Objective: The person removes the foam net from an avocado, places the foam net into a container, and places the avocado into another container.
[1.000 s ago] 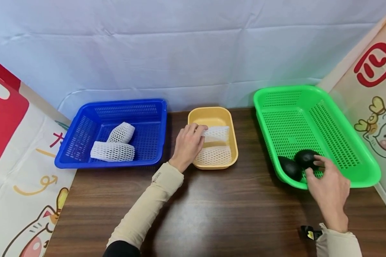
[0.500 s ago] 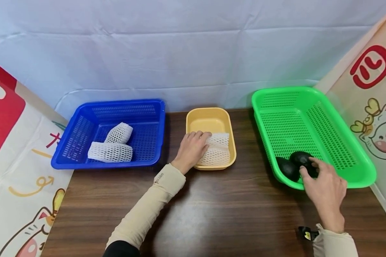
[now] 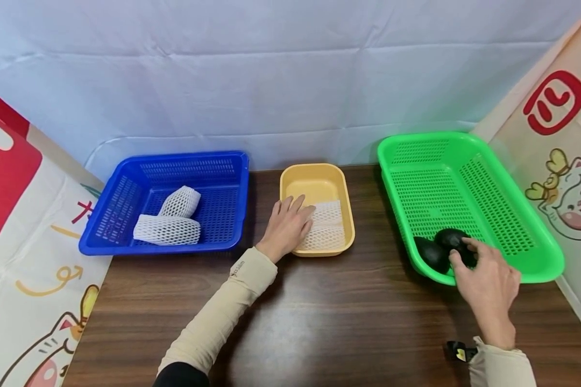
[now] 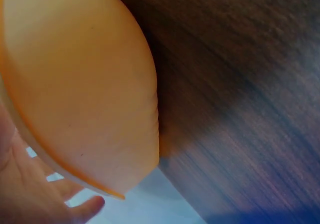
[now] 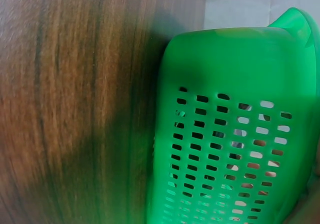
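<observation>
My left hand [image 3: 287,224] lies over the left side of the yellow tray [image 3: 314,171], its fingers stretched out and spread. White foam net sleeves [image 3: 326,226] lie flat in the tray beside these fingers; the hand covers their left ends. In the left wrist view the tray's outer wall [image 4: 85,94] hides part of the hand. At the near end of the green basket [image 3: 513,166], my right hand [image 3: 489,277] holds a dark avocado [image 3: 450,238] between thumb and fingers. Another dark avocado [image 3: 432,255] lies against it on the left. The right wrist view shows mostly the basket's side.
To the left stands a blue basket [image 3: 222,157] with two net-wrapped pieces [image 3: 167,230] inside. All three containers stand on a dark wooden table [image 3: 339,322], before a pale cloth backdrop [image 3: 271,91]. A small black item [image 3: 459,352] is by the right wrist.
My left hand drew the upper foam net toward the near end of the tray, then its fingers straightened and spread. My right hand closed in around the right-hand avocado.
</observation>
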`<state>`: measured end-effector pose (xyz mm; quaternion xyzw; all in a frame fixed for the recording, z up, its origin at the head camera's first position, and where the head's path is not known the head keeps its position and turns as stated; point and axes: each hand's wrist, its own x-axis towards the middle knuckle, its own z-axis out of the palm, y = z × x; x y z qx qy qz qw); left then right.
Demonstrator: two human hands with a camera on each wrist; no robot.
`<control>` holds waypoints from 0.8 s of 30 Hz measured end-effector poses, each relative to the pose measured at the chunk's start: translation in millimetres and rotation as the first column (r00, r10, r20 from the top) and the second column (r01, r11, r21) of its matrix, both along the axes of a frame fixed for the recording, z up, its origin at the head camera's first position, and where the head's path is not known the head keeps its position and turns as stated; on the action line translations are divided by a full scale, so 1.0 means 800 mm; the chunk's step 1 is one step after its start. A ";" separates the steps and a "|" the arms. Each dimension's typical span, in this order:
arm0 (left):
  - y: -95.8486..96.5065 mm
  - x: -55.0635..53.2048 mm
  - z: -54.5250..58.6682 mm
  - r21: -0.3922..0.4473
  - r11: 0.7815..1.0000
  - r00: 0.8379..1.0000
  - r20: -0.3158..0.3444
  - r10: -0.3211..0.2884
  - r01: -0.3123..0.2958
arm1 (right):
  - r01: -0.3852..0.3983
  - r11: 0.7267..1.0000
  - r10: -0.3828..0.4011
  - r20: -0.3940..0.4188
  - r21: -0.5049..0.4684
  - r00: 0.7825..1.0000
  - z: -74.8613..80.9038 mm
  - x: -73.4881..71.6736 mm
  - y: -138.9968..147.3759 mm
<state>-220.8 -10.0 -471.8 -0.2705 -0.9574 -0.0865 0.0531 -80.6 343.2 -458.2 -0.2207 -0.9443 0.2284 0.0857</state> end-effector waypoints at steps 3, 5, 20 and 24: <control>0.000 0.001 -0.001 -0.021 1.000 0.999 0.034 0.017 -0.016 | -0.008 1.000 0.008 -0.004 -0.001 1.000 -0.001 -0.001 -0.001; 0.000 0.001 -0.002 -0.018 1.000 0.999 0.041 0.021 -0.021 | -0.008 1.000 0.008 -0.008 0.000 1.000 -0.001 -0.001 -0.002; -0.005 0.005 0.001 0.007 1.000 0.999 0.048 -0.012 0.011 | -0.002 0.999 -0.004 -0.145 -0.041 0.989 0.001 0.002 -0.007; -0.005 0.007 0.006 0.013 1.000 0.999 0.038 -0.028 0.027 | -0.018 0.999 0.010 -0.225 -0.034 0.974 0.002 0.003 -0.009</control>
